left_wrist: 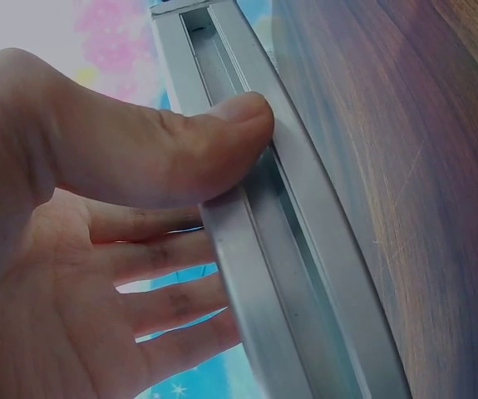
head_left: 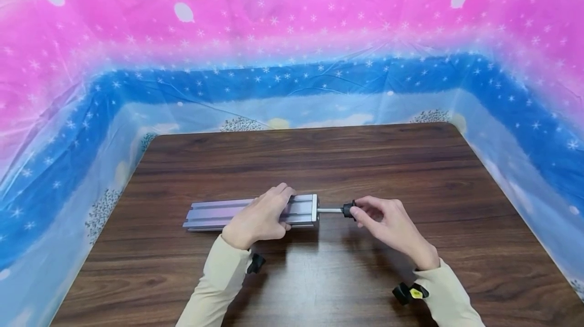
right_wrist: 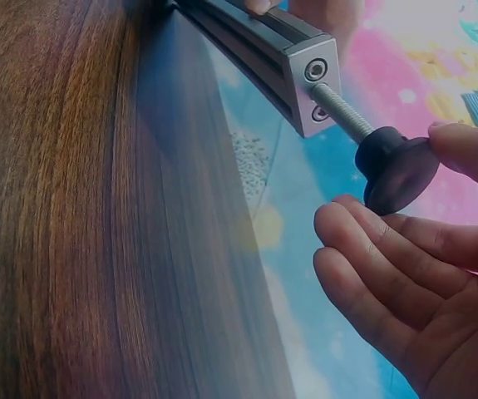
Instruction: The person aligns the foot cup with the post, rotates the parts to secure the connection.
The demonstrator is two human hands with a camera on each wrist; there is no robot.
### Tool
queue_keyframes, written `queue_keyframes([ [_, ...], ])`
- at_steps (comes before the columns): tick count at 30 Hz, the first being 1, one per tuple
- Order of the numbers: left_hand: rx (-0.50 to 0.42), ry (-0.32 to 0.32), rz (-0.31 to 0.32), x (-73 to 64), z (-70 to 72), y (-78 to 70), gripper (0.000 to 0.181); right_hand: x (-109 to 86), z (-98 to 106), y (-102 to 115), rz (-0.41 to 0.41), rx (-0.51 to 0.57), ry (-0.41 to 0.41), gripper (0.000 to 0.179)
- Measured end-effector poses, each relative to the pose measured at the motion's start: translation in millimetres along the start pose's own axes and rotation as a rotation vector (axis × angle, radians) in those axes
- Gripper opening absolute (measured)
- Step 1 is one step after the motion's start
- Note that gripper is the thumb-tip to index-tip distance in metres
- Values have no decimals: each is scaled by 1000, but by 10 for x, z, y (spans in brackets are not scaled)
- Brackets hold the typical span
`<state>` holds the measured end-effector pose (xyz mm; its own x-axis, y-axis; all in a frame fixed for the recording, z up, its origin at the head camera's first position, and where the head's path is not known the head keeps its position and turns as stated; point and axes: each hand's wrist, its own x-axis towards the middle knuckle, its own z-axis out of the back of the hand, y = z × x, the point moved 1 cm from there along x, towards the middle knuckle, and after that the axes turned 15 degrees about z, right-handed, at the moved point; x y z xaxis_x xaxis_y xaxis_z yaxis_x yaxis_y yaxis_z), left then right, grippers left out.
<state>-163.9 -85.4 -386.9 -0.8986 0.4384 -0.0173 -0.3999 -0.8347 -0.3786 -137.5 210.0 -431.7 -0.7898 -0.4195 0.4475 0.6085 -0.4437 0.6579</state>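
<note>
A: What does the left hand (head_left: 262,215) have hold of?

B: The bar (head_left: 214,214). It grips it from above, thumb along the slot (left_wrist: 263,191) on the near side, fingers across to the far side, opened just enough to span it.

A: And the right hand (head_left: 390,223)?

B: It pinches the black foot (head_left: 348,210) between thumb and fingertips. The remaining fingers are loosely bent beside it.

A: Where is the bar in relation to the hands?

B: Under the left hand, sticking out well to that hand's left. Its other end, with a pale plate (head_left: 315,209), comes out on the side facing the right hand.

A: What fills the gap between the hands?

B: A threaded rod (head_left: 330,210), running straight from the plate to the foot. The foot stands apart from the plate. Two screws (right_wrist: 316,70) show in the plate, one on each side of the rod.

A: Does the bar rest on the table (head_left: 296,159)?

B: I can't tell. It lies lengthwise over the wood, which spreads around both hands.

A: Anything past that?

B: A pink and blue cloth (head_left: 296,78) hangs beyond both hands and along either side.
</note>
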Motion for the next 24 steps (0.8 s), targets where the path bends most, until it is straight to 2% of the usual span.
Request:
queue_keyframes([
  [9, 9, -6, -2, -18, 13, 5, 54, 23, -26, 28, -62, 6, 17, 22],
  [15, 8, -12, -11, -3, 4, -2, 54, 5, -5, -1, -69, -50, 34, 29],
  [18, 5, 0, -5, 0, 5, -2, 55, -21, 8, 2, -29, -72, 29, 29],
  [24, -5, 18, 18, -1, 10, 10, 56, -52, -2, 42, 165, -37, -12, 65],
])
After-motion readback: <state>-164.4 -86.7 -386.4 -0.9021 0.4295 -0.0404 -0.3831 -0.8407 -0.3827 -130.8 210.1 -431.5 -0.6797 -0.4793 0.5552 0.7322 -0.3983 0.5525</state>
